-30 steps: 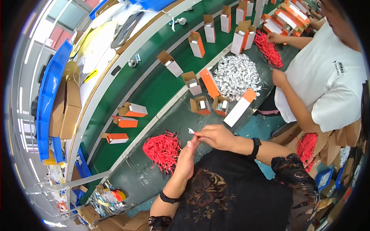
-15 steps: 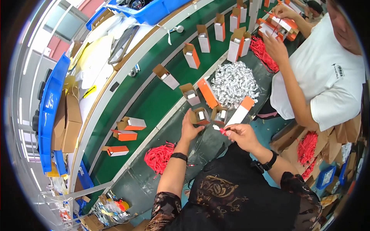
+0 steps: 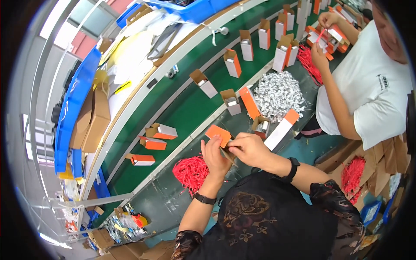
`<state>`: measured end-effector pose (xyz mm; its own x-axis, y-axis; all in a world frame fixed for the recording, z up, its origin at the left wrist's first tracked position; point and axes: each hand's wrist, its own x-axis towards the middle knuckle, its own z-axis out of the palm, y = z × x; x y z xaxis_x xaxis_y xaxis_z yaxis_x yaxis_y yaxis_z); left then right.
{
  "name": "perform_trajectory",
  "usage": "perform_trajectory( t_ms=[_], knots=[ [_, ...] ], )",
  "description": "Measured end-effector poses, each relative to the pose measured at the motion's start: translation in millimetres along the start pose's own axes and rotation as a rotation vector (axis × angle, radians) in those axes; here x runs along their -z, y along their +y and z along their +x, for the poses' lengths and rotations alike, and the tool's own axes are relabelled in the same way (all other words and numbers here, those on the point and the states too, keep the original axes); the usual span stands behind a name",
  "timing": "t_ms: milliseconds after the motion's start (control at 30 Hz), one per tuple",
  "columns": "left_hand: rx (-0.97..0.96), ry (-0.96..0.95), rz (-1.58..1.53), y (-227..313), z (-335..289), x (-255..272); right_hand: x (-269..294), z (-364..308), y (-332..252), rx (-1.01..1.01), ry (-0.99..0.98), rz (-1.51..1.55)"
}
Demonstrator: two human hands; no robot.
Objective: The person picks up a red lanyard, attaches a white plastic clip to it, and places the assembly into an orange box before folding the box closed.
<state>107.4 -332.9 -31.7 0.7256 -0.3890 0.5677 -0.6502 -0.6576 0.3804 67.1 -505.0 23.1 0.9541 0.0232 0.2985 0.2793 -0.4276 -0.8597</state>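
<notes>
My left hand [image 3: 215,158] is wrapped round a small orange and white carton [image 3: 219,132], held tilted above the dark worktop. Against the carton's end near its brown flap, my right hand [image 3: 252,149] has its fingers pressed together; what is between them is hidden. Close beyond my right hand stands an open carton [image 3: 260,124] with a white item inside. A closed long carton [image 3: 281,130] lies to its right, and an orange-sided carton [image 3: 250,103] lies behind it. Left of my left wrist is a heap of red straps [image 3: 190,174].
A heap of small white pieces [image 3: 279,96] lies on the worktop. Along the green conveyor [image 3: 182,117] stand several open cartons [image 3: 232,63]; three others [image 3: 143,160] lie on their sides. At the right, a co-worker in a white shirt [image 3: 366,95] handles a red strap over more cartons.
My left hand has lifted a carton off the worktop and tilted it. My right hand has moved left to the carton; the small white and red piece it pinched no longer shows.
</notes>
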Motion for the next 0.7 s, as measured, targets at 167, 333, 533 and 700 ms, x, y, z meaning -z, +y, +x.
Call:
perform_trajectory(
  t_ms=[167,333,533,700],
  knots=[
    [-0.010,0.163,0.133,6.8,-13.1,26.5,-13.6,3.2,-30.8,-0.003,-0.005,-0.250],
    [0.029,0.171,0.108,14.1,-18.6,40.5,-15.8,-7.1,-35.4,0.211,-0.129,-0.191],
    [-0.007,0.026,0.006,18.2,-21.9,57.1,-1.8,-21.8,-41.3,0.083,-0.346,-0.287],
    [0.169,-0.193,-0.473,22.5,-17.1,73.5,17.4,-30.4,-60.3,0.232,-0.172,-0.311]
  ],
)
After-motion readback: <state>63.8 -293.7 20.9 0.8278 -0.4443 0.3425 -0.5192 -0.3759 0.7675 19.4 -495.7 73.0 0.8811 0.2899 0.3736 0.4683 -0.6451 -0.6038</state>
